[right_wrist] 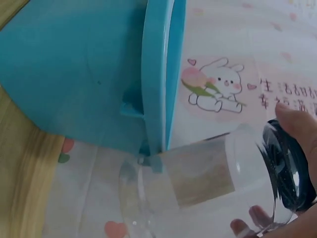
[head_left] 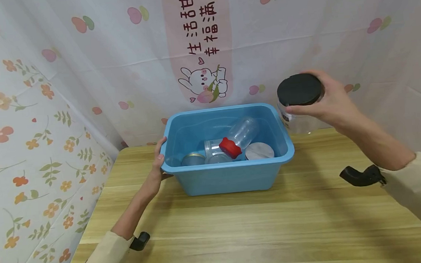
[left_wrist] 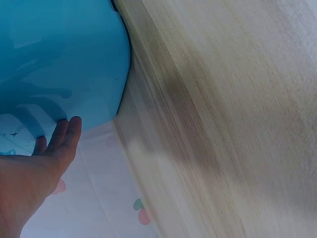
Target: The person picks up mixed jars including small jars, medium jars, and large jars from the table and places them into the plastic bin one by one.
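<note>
A blue plastic tub stands on the wooden table with several clear jars inside. One jar with a red lid leans over the others, beside a jar with a whitish round lid. My left hand grips the tub's left rim, thumb on top; in the left wrist view its fingers lie against the tub's outer wall. Raised at the tub's right end, my right hand holds a clear jar by its black lid. That jar carries a label and looks empty.
The wooden table spreads toward me in front of the tub. Behind it hangs a printed curtain with a rabbit drawing, and a floral curtain runs along the left side.
</note>
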{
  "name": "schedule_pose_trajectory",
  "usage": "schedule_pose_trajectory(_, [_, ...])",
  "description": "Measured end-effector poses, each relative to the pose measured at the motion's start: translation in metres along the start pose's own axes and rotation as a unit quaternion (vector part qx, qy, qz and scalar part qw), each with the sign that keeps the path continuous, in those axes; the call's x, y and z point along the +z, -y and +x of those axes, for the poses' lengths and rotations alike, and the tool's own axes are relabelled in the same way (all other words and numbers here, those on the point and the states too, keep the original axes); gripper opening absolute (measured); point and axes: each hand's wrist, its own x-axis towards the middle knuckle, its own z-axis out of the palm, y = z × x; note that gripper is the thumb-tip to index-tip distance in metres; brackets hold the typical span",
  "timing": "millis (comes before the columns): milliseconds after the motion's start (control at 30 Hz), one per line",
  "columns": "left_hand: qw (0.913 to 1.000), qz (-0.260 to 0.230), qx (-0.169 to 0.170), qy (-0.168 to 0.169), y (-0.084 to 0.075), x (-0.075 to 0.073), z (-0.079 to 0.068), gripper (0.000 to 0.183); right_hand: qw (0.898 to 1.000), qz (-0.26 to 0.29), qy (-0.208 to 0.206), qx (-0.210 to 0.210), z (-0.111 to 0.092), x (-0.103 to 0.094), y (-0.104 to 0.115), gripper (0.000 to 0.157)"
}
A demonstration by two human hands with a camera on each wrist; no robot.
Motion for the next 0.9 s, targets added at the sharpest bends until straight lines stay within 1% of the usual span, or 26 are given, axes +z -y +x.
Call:
schedule_pose_trajectory(67, [1.0000, 0.002, -0.001, 0.000, -0.001, 0.000, 0.000, 0.064, 0.999, -0.031, -0.001, -0.020, 0.002, 0.004, 0.005, 0.093])
schedule_pose_trajectory(133, [1.0000, 0.002, -0.001, 0.000, -0.002, 0.001, 0.000, 0.064, 0.997, -0.067, -0.002, -0.050, 0.003, 0.008, 0.010, 0.095])
schedule_pose_trajectory(233, [1.0000, 0.003, -0.001, 0.000, -0.002, 0.001, 0.001, 0.064, 0.988, -0.119, -0.002, -0.097, 0.006, 0.015, 0.019, 0.095])
schedule_pose_trajectory(300, [1.0000, 0.003, 0.000, 0.001, -0.002, 0.001, 0.001, 0.064, 0.982, -0.151, -0.001, -0.116, 0.007, 0.021, 0.025, 0.095])
schedule_pose_trajectory(400, [1.0000, 0.002, 0.000, 0.003, -0.002, 0.001, 0.001, 0.063, 0.971, -0.203, 0.002, -0.123, 0.007, 0.030, 0.035, 0.095])
schedule_pose_trajectory(533, [1.0000, 0.002, -0.001, 0.004, -0.002, 0.001, 0.001, 0.062, 0.958, -0.260, 0.010, -0.120, 0.006, 0.042, 0.045, 0.094])
schedule_pose_trajectory(733, [1.0000, 0.002, -0.002, 0.005, -0.002, 0.000, 0.001, 0.063, 0.936, -0.327, 0.032, -0.127, 0.007, 0.056, 0.057, 0.093])
schedule_pose_trajectory(900, [1.0000, 0.000, -0.002, 0.005, -0.002, 0.000, 0.000, 0.063, 0.921, -0.365, 0.051, -0.123, 0.009, 0.069, 0.065, 0.092])
